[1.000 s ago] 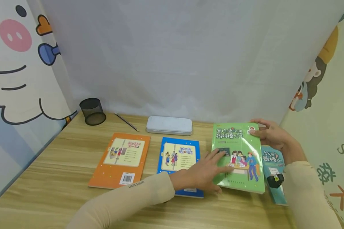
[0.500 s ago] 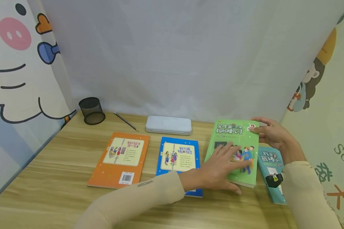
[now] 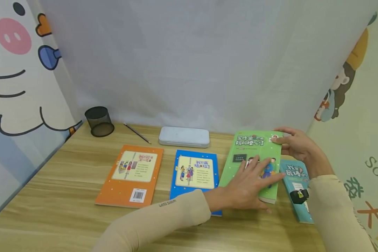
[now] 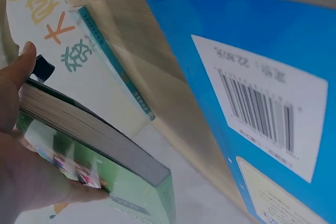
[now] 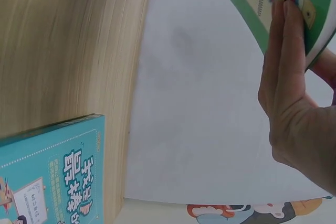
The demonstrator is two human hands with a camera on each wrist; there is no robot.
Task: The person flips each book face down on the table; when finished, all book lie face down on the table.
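Observation:
A thick green book [image 3: 230,168] is held raised and tilted over the right part of the table. Its top right corner is in my right hand [image 3: 297,150], thumb on the front cover and fingers against the back cover, which shows in the right wrist view. My left hand [image 3: 250,183] lies across the lower front cover with its fingers spread, the thumb by the bottom edge. In the left wrist view the book's page edges [image 4: 100,135] face the camera. Beneath my right forearm lies a teal book [image 3: 302,210]. A blue book [image 3: 193,157] is partly covered by my left arm.
An orange book [image 3: 113,194] lies at the left with its barcode up. Along the back stand a black mesh pen cup [image 3: 99,122], a pencil [image 3: 137,133] and a pale pencil case [image 3: 184,137]. A white curtain [image 3: 189,63] hangs behind the table [image 3: 66,178].
The green book has tilted and shifted slightly left, its lower edge moving away from the teal book. My left hand has moved right across the cover; my right hand keeps its hold on the corner.

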